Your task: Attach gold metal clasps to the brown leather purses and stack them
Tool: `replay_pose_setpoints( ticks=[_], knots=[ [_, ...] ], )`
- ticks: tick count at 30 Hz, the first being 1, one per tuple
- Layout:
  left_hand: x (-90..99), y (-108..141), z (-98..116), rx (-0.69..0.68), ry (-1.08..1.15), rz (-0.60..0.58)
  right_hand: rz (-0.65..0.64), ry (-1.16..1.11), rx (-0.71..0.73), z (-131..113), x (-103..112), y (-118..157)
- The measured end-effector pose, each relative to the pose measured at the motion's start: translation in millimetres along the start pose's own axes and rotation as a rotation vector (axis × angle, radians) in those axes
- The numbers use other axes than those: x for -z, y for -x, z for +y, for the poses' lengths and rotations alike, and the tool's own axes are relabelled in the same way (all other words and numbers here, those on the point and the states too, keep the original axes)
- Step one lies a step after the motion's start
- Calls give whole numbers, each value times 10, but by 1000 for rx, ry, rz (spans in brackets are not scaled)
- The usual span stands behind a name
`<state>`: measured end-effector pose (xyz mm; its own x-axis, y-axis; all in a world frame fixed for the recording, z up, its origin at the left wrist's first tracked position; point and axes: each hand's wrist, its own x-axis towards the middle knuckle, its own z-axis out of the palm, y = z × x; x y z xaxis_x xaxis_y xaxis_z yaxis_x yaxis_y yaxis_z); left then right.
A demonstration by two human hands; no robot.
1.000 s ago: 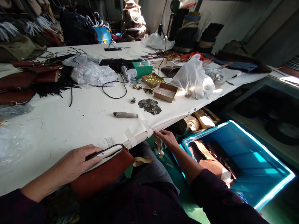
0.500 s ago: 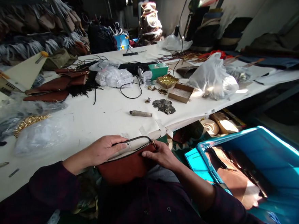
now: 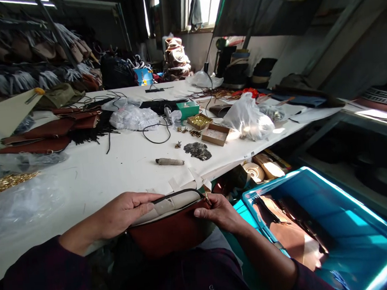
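Observation:
A reddish-brown leather pouch [image 3: 173, 232] with a dark edge and pale lining is held at the table's front edge, its opening facing up. My left hand [image 3: 123, 214] grips the left part of its rim, thumb on the pale lining and fingers behind. At the right corner, beside a small brass-coloured fitting, my right hand [image 3: 218, 211] pinches the pouch with the thumb on the front. Beyond the pouch, a grey wrapped stick [image 3: 170, 161] lies on the white table [image 3: 128, 156], near a pile of dark metal pieces [image 3: 197, 151].
Small cardboard boxes [image 3: 215, 134], a green box [image 3: 188, 108] and plastic bags [image 3: 248, 117] stand farther back. Brown leather pieces [image 3: 43, 131] lie at the left. A blue bin [image 3: 350, 204] holding brown leather bags is at the right, below table height.
The view has tilted up and turned right, showing more of the window. Both hands keep hold of the pouch, whose opening now shows more of the pale lining.

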<state>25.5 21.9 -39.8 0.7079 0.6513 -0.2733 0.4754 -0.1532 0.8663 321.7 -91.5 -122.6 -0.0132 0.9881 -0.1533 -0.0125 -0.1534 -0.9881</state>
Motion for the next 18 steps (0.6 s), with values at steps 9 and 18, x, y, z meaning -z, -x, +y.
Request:
replay_pose_setpoints(
  ticks=[9,18],
  knots=[
    [1,-424,-184,-1,191,202,571,-334,7,248,717,218],
    [-191,-458,-899,186,207,221,1400,-335,-27,724,1890,825]
  ],
)
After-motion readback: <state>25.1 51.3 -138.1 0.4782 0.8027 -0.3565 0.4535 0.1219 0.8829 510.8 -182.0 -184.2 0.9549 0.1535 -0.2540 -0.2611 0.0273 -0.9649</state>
